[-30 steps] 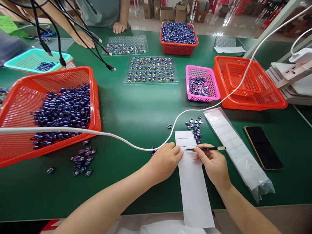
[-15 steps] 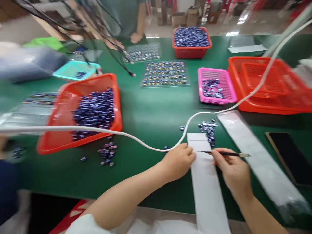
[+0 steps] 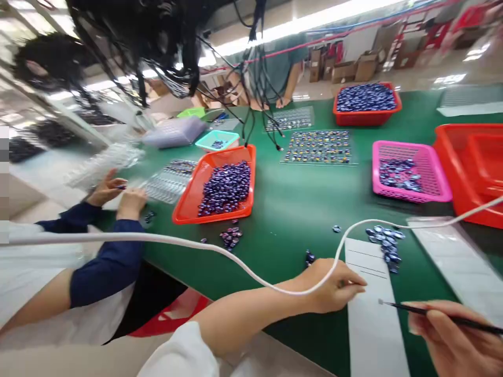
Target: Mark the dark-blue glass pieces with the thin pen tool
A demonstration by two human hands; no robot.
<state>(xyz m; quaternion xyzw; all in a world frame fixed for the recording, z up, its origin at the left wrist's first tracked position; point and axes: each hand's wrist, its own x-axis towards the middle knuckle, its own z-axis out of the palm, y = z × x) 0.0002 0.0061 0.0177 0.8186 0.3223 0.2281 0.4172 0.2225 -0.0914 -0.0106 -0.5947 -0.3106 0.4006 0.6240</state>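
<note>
A long white strip (image 3: 373,324) with thin dark lines near its far end lies on the green table (image 3: 291,209). My left hand (image 3: 334,285) is over its left edge, fingers pinched together; a small dark thing shows between them, too small to name. To the right of the strip, my right hand (image 3: 456,335) holds a thin black tool (image 3: 416,309), whose small pale tip hangs over the strip. Dark shiny pieces (image 3: 387,246) lie by the strip's far right corner, and a few (image 3: 309,258) sit beside my left wrist.
A white cable (image 3: 243,267) crosses the view above my left forearm. Red basket (image 3: 181,212) of dark pieces stands left, pink basket (image 3: 436,178) and red trays (image 3: 444,152) right. A clear-wrapped strip (image 3: 444,251) lies right. A co-worker's hands (image 3: 131,201) are at the left.
The view has swung left, showing more of the co-worker. My right hand has drawn back rightward with the tool, away from my left hand, and the tool's tip now shows.
</note>
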